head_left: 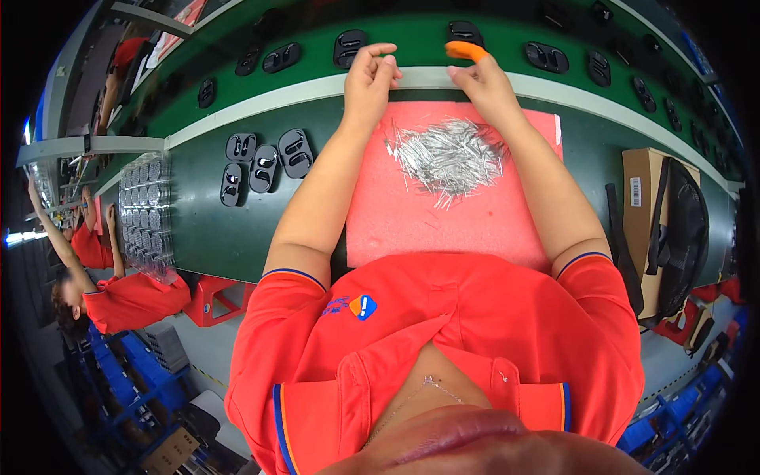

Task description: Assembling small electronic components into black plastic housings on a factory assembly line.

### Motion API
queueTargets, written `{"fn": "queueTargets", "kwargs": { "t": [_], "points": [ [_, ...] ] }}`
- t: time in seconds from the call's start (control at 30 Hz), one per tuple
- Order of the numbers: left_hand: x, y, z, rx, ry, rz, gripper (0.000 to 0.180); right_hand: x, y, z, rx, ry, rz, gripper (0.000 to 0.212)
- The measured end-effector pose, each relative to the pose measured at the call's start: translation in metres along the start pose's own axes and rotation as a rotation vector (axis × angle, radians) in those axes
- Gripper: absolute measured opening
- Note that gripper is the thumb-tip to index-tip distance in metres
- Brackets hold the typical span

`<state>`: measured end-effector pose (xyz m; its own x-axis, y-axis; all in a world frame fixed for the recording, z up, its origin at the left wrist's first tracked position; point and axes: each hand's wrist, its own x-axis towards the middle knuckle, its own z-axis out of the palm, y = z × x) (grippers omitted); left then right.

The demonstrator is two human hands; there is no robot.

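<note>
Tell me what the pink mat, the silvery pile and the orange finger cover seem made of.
Pink mat: probably foam, matte, with a faintly speckled surface. Silvery pile: likely metal, shiny, with bright glints along thin pieces. Orange finger cover: perhaps rubber, smooth and snug-fitting.

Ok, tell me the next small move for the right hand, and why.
Probably bring the right hand a little forward to the black case beyond its orange finger cover. That case is nearest the hand on the green surface, and the hand hangs over the pale rail. I can't tell whether it touches the case.
</note>
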<state>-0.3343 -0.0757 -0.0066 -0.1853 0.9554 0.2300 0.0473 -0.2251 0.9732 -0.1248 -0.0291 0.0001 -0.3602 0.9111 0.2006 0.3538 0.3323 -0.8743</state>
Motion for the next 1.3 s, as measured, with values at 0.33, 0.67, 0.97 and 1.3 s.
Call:
{"fn": "queueTargets", "kwargs": {
  "t": [0.33,0.67,0.97,1.3],
  "points": [
    [0.025,0.016,-0.017,0.039,0.110,0.128,0.019,0.000,-0.049,0.014,-0.341,-0.328,-0.412,0.016],
    [0.057,0.033,-0.014,1.344,0.049,0.148,0.026,-0.027,-0.045,0.000,-0.294,-0.265,-0.331,0.013],
    [0.041,0.051,0.006,0.788,-0.067,-0.166,0.013,-0.015,-0.035,-0.012,0.128,-0.255,0.059,0.018],
    [-0.004,0.018,0.009,0.262,-0.036,0.036,0.015,0.008,-0.020,-0.010,0.629,0.074,0.192,0.034]
  ]
}}
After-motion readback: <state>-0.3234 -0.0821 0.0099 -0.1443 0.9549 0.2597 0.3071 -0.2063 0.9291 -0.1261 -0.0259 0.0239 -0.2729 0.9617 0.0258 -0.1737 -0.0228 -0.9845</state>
